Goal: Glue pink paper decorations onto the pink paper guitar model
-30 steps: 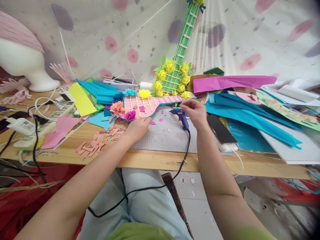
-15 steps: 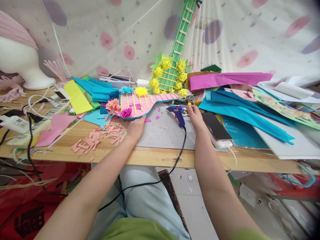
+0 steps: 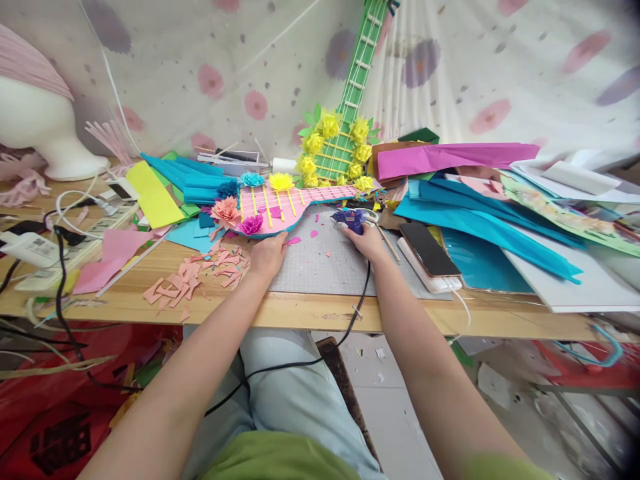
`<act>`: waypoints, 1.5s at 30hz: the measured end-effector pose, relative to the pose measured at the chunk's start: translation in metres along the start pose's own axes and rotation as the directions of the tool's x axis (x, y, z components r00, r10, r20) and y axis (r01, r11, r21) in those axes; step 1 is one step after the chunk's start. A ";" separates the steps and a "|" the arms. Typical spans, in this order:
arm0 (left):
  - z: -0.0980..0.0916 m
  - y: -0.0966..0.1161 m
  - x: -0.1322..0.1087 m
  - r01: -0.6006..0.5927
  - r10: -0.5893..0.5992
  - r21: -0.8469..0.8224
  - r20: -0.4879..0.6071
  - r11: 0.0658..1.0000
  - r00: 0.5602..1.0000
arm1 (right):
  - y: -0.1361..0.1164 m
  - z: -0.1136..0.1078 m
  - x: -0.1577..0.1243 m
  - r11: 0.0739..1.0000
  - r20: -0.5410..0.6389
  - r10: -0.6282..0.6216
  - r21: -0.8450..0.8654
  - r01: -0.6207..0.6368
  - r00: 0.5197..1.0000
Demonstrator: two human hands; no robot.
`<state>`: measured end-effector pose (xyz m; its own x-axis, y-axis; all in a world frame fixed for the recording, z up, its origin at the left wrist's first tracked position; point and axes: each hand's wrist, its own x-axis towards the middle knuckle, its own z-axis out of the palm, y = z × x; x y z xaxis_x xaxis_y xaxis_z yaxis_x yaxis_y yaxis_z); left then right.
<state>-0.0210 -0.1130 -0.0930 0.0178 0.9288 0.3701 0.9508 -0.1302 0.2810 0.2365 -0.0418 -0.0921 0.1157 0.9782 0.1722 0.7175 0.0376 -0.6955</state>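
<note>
A pink paper guitar with a blue rim lies on its side on the grey cutting mat. Coral, magenta, yellow and blue paper flowers trim its left end. My left hand is closed at the guitar's lower edge, fingertips hidden there; a magenta paper petal lies beside it. To the right, my right hand wraps round the handle of a blue glue gun, whose nozzle points left. The gun's black cord hangs over the table edge.
Behind stands a green paper guitar with yellow roses. Coral paper scraps lie at left, near a power strip. A phone on a white power bank and blue crepe paper lie at right. A thin stick is by my wrist.
My right hand has moved left from beside the glue gun and closed round its handle. The left hand stays at the pink guitar's edge.
</note>
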 end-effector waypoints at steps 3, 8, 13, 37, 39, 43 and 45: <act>-0.002 0.001 -0.001 0.025 -0.029 -0.087 -0.045 0.996 0.999 | 0.003 0.000 0.001 1.000 -0.016 -0.001 -0.007 0.001 1.000; -0.004 -0.002 -0.003 0.121 -0.197 -0.494 -0.106 0.861 0.975 | -0.004 -0.003 -0.001 0.977 -0.049 0.063 0.209 -0.052 0.997; -0.006 -0.006 -0.001 0.260 -0.350 -0.853 0.098 0.452 0.932 | -0.035 -0.009 -0.023 0.734 0.142 -0.127 0.679 -0.003 0.982; -0.005 0.008 -0.009 0.050 -0.048 0.053 -0.044 0.997 0.998 | -0.038 0.006 -0.027 0.791 0.259 -0.147 0.610 -0.044 0.955; -0.002 0.011 -0.006 0.085 -0.081 0.075 -0.053 0.994 0.995 | -0.036 0.006 -0.025 0.778 0.238 -0.135 0.627 -0.046 0.962; -0.003 0.014 0.001 -0.007 0.013 0.045 -0.136 0.999 0.991 | -0.035 0.001 -0.025 0.722 0.253 -0.125 0.686 -0.087 0.959; -0.010 0.014 0.004 -0.132 0.136 0.033 -0.167 0.991 0.977 | -0.036 -0.001 -0.025 0.682 0.260 -0.128 0.724 -0.105 0.957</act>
<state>-0.0109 -0.1143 -0.0791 0.0946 0.8314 0.5475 0.9499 -0.2399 0.2002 0.2088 -0.0678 -0.0708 -0.1599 0.9844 0.0730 -0.0201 0.0707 -0.9973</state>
